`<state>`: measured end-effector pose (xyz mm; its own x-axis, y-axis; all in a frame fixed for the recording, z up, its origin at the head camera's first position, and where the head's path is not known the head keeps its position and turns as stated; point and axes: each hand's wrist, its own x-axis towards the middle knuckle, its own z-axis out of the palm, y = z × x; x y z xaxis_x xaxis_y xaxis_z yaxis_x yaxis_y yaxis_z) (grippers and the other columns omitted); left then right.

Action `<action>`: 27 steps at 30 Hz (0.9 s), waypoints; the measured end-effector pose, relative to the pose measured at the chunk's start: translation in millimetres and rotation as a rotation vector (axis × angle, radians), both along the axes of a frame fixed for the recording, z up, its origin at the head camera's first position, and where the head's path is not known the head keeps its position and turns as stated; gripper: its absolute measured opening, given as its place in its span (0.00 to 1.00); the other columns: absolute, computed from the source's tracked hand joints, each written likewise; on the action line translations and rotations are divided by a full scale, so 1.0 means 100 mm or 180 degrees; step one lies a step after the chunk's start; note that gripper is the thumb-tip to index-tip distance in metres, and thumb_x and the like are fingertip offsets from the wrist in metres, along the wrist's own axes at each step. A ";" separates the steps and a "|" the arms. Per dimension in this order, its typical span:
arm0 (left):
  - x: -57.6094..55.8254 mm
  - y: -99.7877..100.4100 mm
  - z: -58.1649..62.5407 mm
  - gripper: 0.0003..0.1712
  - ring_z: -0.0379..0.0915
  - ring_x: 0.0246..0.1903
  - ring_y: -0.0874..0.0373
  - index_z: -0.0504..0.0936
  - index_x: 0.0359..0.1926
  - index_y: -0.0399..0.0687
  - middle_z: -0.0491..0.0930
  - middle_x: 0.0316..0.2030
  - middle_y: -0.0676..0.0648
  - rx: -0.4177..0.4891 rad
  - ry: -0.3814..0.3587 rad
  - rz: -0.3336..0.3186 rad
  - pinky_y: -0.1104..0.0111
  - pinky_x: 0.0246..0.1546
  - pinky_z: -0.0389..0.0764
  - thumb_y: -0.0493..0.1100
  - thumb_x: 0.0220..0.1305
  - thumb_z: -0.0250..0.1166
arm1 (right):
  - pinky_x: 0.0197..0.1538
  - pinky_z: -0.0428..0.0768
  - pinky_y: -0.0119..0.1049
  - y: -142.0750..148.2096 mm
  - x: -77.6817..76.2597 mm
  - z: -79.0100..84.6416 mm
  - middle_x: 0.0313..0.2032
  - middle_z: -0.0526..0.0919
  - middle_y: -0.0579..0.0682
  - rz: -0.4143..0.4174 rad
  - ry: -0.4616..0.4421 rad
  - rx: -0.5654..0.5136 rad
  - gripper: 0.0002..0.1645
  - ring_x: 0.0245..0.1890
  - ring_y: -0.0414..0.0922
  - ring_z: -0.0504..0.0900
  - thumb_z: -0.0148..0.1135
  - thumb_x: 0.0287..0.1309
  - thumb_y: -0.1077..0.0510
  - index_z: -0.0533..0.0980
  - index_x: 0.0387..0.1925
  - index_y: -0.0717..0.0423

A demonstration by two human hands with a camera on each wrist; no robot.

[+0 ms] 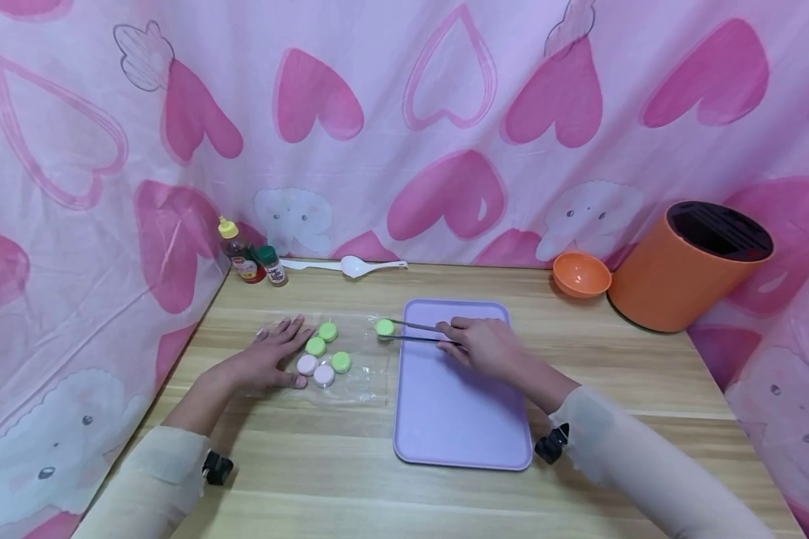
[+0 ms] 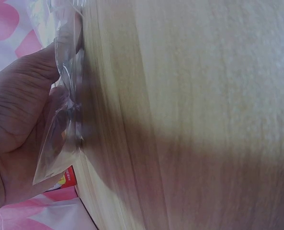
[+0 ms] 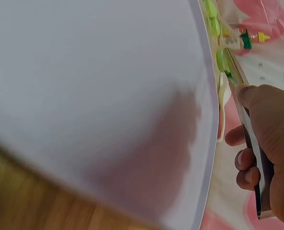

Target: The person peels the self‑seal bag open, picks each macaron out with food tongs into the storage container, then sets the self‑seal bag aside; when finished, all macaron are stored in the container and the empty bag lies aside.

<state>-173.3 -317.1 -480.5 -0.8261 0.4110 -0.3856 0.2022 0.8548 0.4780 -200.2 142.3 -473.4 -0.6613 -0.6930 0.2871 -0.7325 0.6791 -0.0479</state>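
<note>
My right hand (image 1: 488, 346) grips metal tongs (image 3: 249, 127), whose tips pinch a green macaron (image 1: 385, 327) just left of the purple tray (image 1: 461, 419). The tray's surface under my hand is bare apart from its shadow. My left hand (image 1: 276, 355) rests with spread fingers on a clear plastic bag (image 1: 364, 389), which crinkles over the fingers in the left wrist view. Close to those fingertips sit three more green macarons (image 1: 341, 362) and two pale pink macarons (image 1: 323, 375), grouped together within the bag's outline.
Against the back curtain stand a sauce bottle (image 1: 243, 258) with a yellow cap, a green-capped spice jar (image 1: 272, 266) and a white spoon (image 1: 355, 266). An orange bowl (image 1: 582, 275) and an orange knife block (image 1: 681, 273) occupy the back right of the wooden table (image 1: 310, 464).
</note>
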 end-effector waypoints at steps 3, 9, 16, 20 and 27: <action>0.01 0.01 0.01 0.62 0.23 0.89 0.29 0.49 0.91 0.53 0.33 0.91 0.37 0.0014 0.0010 0.0000 0.28 0.85 0.29 0.64 0.70 0.74 | 0.30 0.86 0.45 0.12 0.00 0.01 0.38 0.88 0.44 -0.0056 -0.0007 0.0015 0.22 0.27 0.43 0.84 0.71 0.75 0.43 0.89 0.61 0.48; 0.02 0.02 0.03 0.62 0.23 0.89 0.29 0.49 0.91 0.53 0.33 0.91 0.37 -0.0011 0.0013 0.0005 0.28 0.85 0.28 0.65 0.70 0.74 | 0.27 0.84 0.42 0.34 0.01 0.00 0.40 0.90 0.46 -0.0245 -0.0029 0.0064 0.24 0.25 0.43 0.80 0.73 0.73 0.42 0.89 0.62 0.49; 0.03 0.01 0.01 0.62 0.23 0.89 0.30 0.49 0.91 0.54 0.33 0.91 0.38 -0.0033 -0.0013 0.0038 0.29 0.85 0.28 0.65 0.70 0.74 | 0.28 0.84 0.44 0.48 -0.02 -0.09 0.44 0.92 0.48 -0.0385 -0.0083 0.0095 0.24 0.24 0.43 0.80 0.74 0.72 0.43 0.89 0.62 0.49; 0.03 0.00 -0.01 0.62 0.22 0.89 0.30 0.49 0.91 0.54 0.33 0.91 0.38 -0.0018 0.0011 0.0021 0.29 0.85 0.28 0.65 0.70 0.74 | 0.28 0.85 0.42 0.50 -0.03 -0.12 0.45 0.92 0.49 -0.0431 -0.0165 0.0100 0.24 0.25 0.43 0.81 0.74 0.72 0.43 0.89 0.63 0.49; 0.02 0.00 -0.03 0.62 0.23 0.89 0.30 0.49 0.91 0.55 0.33 0.91 0.38 -0.0015 0.0016 0.0020 0.29 0.85 0.28 0.66 0.70 0.74 | 0.27 0.82 0.39 0.49 -0.03 -0.13 0.45 0.92 0.49 -0.0452 -0.0264 0.0111 0.25 0.24 0.41 0.78 0.73 0.73 0.43 0.88 0.63 0.49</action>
<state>-171.8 -317.2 -483.4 -0.8305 0.4041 -0.3834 0.1992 0.8582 0.4731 -203.4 191.6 -485.9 -0.7738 -0.5995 0.2048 -0.6235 0.7778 -0.0788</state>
